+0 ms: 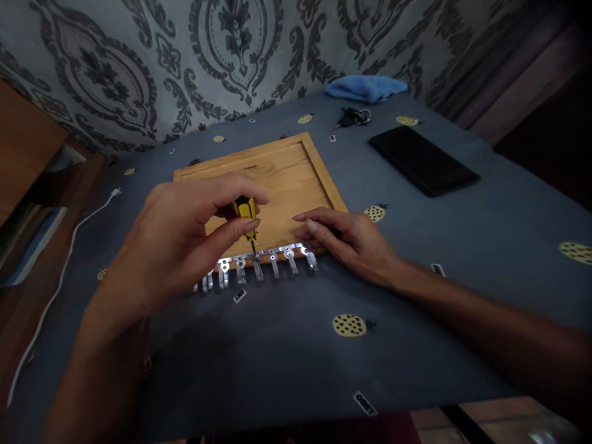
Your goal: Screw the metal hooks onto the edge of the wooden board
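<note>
My left hand [185, 228] is closed round a short yellow-and-black screwdriver [250, 227], held nearly upright. Its tip points down at a metal strip of hooks [272, 255] along the near edge of a wooden framed board [282, 179]; whether it sits in a screw I cannot tell. Several silver hooks hang over the board's near side, and the leftmost ones are partly covered by my left hand. My right hand [349, 240] rests on the board's near right corner, its fingers extended and loosely bent, with no object seen in them.
A black phone [423, 160] lies on the grey patterned tablecloth [287, 364] at the right. Behind it are keys [354, 117] and a blue cloth [366, 88]. At the left, a white cable [74, 237] runs beside a wooden shelf [28, 142]. A patterned wall stands behind the table.
</note>
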`<state>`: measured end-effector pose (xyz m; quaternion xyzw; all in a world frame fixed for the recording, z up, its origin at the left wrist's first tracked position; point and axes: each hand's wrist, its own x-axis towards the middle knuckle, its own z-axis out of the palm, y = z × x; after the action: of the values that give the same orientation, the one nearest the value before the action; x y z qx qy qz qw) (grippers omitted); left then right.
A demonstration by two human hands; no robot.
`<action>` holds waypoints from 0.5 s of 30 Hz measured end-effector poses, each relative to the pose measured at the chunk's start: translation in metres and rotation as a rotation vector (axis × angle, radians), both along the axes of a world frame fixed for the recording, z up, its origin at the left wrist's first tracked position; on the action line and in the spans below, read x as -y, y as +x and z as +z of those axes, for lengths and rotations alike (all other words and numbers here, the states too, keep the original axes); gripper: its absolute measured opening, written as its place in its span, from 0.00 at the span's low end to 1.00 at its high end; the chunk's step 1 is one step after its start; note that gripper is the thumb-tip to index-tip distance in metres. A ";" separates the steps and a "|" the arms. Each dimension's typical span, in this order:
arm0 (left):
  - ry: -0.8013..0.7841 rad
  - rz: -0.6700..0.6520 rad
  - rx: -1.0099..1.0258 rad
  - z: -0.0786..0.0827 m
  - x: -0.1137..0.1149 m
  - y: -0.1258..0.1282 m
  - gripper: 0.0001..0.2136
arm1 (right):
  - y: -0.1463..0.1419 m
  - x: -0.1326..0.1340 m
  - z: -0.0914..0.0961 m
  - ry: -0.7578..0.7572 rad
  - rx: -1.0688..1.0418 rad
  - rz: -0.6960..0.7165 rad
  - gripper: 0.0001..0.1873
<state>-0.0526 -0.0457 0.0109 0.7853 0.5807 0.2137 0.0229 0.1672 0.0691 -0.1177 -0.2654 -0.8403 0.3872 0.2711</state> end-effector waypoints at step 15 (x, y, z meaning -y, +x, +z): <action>0.096 0.152 0.175 0.004 0.005 0.002 0.06 | 0.000 0.000 0.000 0.010 -0.014 -0.005 0.18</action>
<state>-0.0509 -0.0509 0.0147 0.7175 0.6233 0.3102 0.0197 0.1671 0.0693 -0.1177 -0.2633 -0.8398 0.3840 0.2793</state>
